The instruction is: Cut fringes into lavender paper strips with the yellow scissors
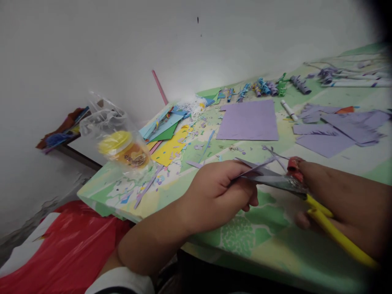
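My left hand is closed, pinching a small strip of purple paper between thumb and fingers. In my right hand is a pair of scissors with yellow handles and some red wrapping near the pivot. The blades point left, spread apart around the paper beside my left fingertips. Just beyond my hands lies a square sheet of purple paper. Fringed purple paper pieces are heaped to the right of it. How much of the strip sits inside my left hand is hidden.
Small rolled paper tubes with fringes line the back of the table. A white marker lies near them. Coloured sheets and scraps are scattered at left, beside a yellow-lidded tub in clear plastic. A red bag is below the left edge.
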Demonstrator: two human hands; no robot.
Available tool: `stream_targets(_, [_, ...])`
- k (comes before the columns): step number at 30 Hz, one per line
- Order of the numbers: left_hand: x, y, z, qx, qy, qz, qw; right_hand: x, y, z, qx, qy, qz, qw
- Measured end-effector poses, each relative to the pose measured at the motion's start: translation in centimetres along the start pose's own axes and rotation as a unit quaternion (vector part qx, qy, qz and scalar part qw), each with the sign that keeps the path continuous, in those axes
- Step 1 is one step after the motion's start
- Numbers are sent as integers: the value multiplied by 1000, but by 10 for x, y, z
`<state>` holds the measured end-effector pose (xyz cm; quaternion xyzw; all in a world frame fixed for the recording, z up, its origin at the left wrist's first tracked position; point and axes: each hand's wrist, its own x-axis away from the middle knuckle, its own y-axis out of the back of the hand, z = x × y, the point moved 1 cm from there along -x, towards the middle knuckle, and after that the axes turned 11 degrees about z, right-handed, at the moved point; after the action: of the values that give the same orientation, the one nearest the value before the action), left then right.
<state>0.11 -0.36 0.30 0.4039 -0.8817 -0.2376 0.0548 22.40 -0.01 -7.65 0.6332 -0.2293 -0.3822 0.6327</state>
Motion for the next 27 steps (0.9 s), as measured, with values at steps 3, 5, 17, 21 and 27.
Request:
stream_targets(3, [1,1,-1,-53,-7,-4,999,1,1,1,3,13,-11,1000])
stream_targets(5, [1,2,-2,-70,-9,-2,998,0,1,1,-7,19,-18,1000])
stream_targets(17, [0,4,-4,-79,-28,37,996,1,-4,1,-24,59,-49,997])
stream_targets(21, [1,2,0,71,2,35,997,0,0,2,-48,17,-25,998])
stream_targets(27, [2,0,5,280,37,89,955,-4,5,2,-93,16,-9,995])
